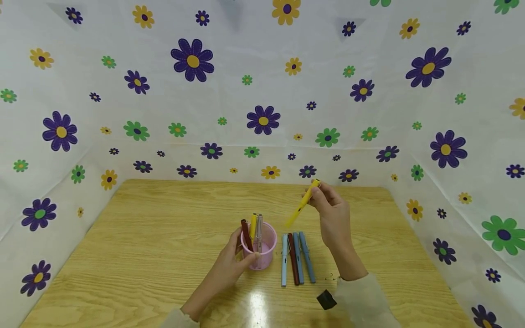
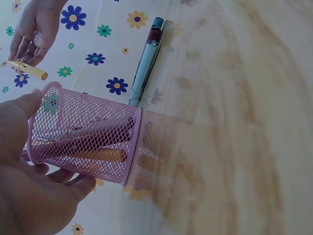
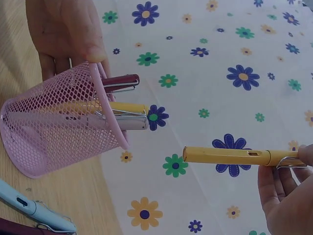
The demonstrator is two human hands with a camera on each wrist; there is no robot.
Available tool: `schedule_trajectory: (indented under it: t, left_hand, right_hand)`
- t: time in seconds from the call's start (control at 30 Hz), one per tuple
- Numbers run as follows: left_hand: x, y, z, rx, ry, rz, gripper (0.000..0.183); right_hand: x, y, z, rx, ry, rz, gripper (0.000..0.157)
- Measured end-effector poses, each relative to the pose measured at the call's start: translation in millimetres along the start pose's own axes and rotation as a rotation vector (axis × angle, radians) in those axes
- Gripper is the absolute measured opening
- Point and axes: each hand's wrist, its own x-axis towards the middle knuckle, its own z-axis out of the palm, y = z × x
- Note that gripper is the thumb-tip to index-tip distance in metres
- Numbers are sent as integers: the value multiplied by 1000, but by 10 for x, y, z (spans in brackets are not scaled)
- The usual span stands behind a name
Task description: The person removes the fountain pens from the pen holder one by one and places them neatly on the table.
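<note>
My left hand [image 1: 229,262] grips the pink mesh pen cup [image 1: 268,260], thumb at the near rim and fingers round its left side. Inside the cup lean a dark red pen [image 3: 122,82], a yellow pen [image 1: 253,223] and a clear silvery pen [image 1: 259,230]. Raised to the right of the cup, my right hand [image 1: 334,218] pinches another yellow pen [image 3: 222,155] near its clip end, the other end slanting down toward the cup. Below it on the table lie a light blue pen [image 1: 284,264], a dark red pen [image 1: 293,262] and two blue pens [image 1: 306,259], side by side.
A small black block [image 1: 326,299] sits by the right sleeve [image 1: 362,298]. Some dark specks lie near it. The wooden table [image 1: 164,218] is bordered at the back and sides by a flower-printed white sheet [image 1: 229,100].
</note>
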Motion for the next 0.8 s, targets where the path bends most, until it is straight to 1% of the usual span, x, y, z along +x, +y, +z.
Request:
schedule_trajectory:
  t: [0.17,0.33,0.53,0.8]
  left_hand:
    - [-4,-2,1,-1,-4,2,87]
    - [1,-9,-2,-2,-4,2,88]
    - [0,5,0,-2,0,3,86]
    - [-4,13,9,3,10,-4,84]
  right_hand:
    - [3,-40,-91,-23,20,8,32]
    - [-13,-59,-179,-29,35,31,33]
    - [-39,-63,-295,-65,56,62,34]
    - [-56,-69,-397,-71,49,86,37]
